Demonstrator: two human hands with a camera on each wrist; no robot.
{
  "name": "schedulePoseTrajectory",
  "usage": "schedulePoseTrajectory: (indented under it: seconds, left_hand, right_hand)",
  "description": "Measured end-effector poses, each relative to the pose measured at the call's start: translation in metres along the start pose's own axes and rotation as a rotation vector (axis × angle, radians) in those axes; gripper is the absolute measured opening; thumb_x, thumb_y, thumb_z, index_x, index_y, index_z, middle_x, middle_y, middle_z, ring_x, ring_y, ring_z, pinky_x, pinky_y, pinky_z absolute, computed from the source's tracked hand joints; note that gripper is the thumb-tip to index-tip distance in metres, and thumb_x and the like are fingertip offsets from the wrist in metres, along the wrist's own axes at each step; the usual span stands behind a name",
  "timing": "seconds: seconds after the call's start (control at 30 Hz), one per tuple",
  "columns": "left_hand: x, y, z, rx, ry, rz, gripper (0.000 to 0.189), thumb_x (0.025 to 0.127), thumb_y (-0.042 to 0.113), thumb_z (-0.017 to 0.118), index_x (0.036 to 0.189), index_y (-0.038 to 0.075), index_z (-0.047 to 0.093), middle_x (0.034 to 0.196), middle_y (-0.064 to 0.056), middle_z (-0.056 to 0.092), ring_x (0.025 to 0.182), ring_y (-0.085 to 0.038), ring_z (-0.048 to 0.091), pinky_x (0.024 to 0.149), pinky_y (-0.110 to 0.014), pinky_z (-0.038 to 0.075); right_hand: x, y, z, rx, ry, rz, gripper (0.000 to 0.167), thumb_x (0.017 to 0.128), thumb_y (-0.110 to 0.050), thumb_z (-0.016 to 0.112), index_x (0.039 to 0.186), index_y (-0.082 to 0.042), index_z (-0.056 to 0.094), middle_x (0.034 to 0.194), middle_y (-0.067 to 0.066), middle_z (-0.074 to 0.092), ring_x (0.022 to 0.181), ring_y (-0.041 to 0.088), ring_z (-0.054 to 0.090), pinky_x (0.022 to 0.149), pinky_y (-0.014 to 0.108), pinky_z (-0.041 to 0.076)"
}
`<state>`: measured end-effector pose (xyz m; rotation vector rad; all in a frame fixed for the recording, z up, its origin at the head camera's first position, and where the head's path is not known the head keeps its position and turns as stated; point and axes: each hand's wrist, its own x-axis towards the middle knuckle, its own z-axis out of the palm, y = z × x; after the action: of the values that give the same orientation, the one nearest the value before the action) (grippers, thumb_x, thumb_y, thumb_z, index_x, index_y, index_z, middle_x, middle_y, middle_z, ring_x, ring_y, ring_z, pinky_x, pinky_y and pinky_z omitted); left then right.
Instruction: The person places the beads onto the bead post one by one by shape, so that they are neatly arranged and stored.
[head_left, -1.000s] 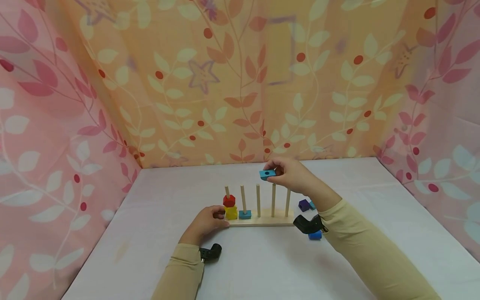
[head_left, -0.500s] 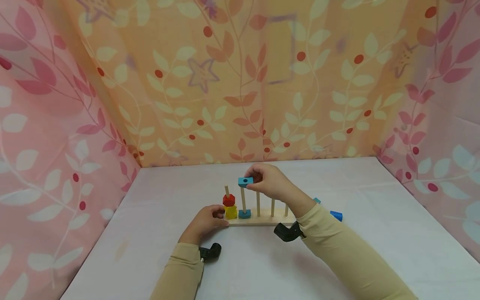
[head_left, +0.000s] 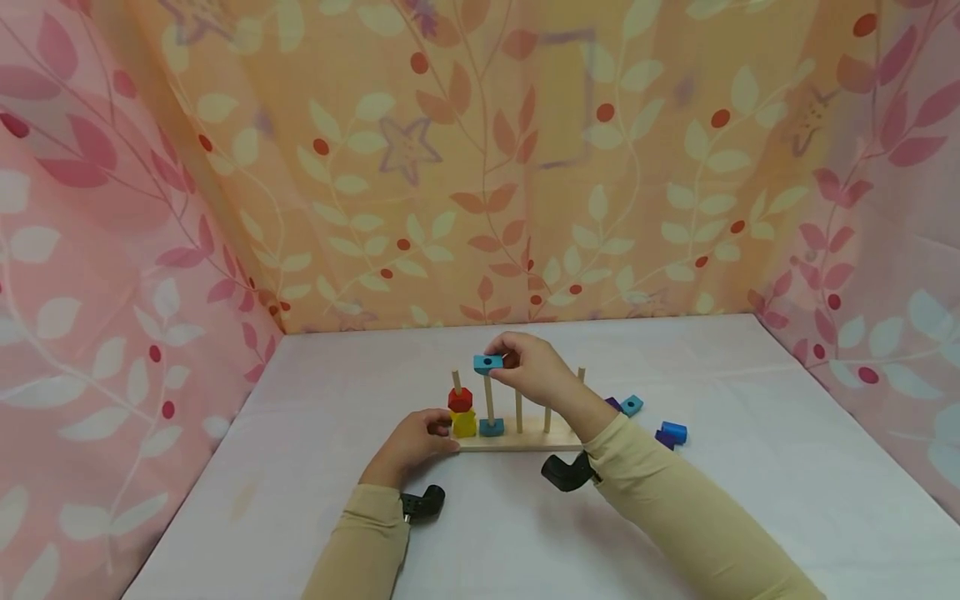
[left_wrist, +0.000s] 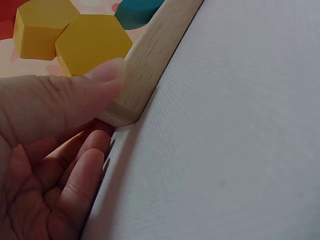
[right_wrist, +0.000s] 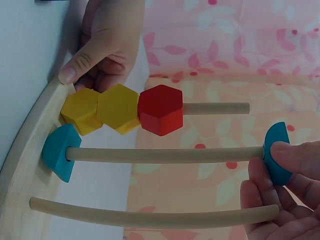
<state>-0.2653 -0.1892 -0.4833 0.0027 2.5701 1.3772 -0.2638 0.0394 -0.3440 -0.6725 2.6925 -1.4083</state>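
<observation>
With 12 o'clock straight ahead of me, my right hand [head_left: 531,368] grips a teal half-round block [head_left: 482,364] between thumb and fingers. It sits right at the tip of the second rod [right_wrist: 160,155]; I can't tell whether the rod is inside its hole. A matching lower block [right_wrist: 61,154] rests at that rod's foot, on the wooden base [head_left: 534,435]. My left hand [head_left: 408,442] holds the base's 9 o'clock end, thumb laid over the corner, the other fingers curled beside it. Just inside that end, the first rod [right_wrist: 215,108] carries two yellow hexagons [right_wrist: 118,108] with a red hexagon [right_wrist: 161,110] above them. The third rod [right_wrist: 150,217] stands next along, toward 3 o'clock. On the tabletop [head_left: 510,533], between 2 and 3 o'clock from the base, a purple block [head_left: 613,404] lies beside a light-blue block [head_left: 632,406]; farther out at 3 o'clock is a blue cylinder [head_left: 675,433] with another purple piece [head_left: 663,439] close by. A leaf-patterned curtain [head_left: 390,100] hangs at 12 o'clock.
</observation>
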Motion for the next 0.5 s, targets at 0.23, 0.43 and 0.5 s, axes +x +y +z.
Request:
schedulePoseTrajectory:
  seconds: [0.23, 0.43, 0.5]
  left_hand:
    - [0.002, -0.001, 0.0, 0.013, -0.001, 0.011, 0.052, 0.069, 0.025, 0.08, 0.116, 0.016, 0.061, 0.097, -0.001, 0.059, 0.092, -0.02, 0.051, 0.087, -0.04, 0.042]
    - [0.003, -0.001, 0.0, 0.012, 0.002, 0.0, 0.053, 0.067, 0.027, 0.081, 0.116, 0.017, 0.062, 0.099, 0.0, 0.059, 0.092, -0.02, 0.051, 0.087, -0.041, 0.042]
    - [0.002, -0.001, 0.0, 0.012, 0.004, -0.011, 0.052, 0.067, 0.027, 0.081, 0.115, 0.017, 0.062, 0.098, 0.0, 0.059, 0.092, -0.02, 0.051, 0.087, -0.041, 0.042]
  right_hand:
    - [0.003, 0.002, 0.006, -0.009, 0.005, 0.002, 0.016, 0.082, -0.011, 0.068, 0.097, -0.013, 0.063, 0.09, 0.001, 0.058, 0.079, 0.016, 0.055, 0.07, 0.027, 0.05]
    - [0.001, 0.006, 0.015, -0.042, 0.015, 0.003, 0.019, 0.082, -0.01, 0.068, 0.1, -0.012, 0.062, 0.093, 0.002, 0.056, 0.078, 0.017, 0.051, 0.069, 0.026, 0.048]
    - [0.001, 0.01, 0.019, -0.027, 0.03, 0.013, 0.026, 0.081, -0.009, 0.069, 0.105, -0.013, 0.059, 0.093, 0.002, 0.056, 0.077, 0.016, 0.052, 0.068, 0.027, 0.048]
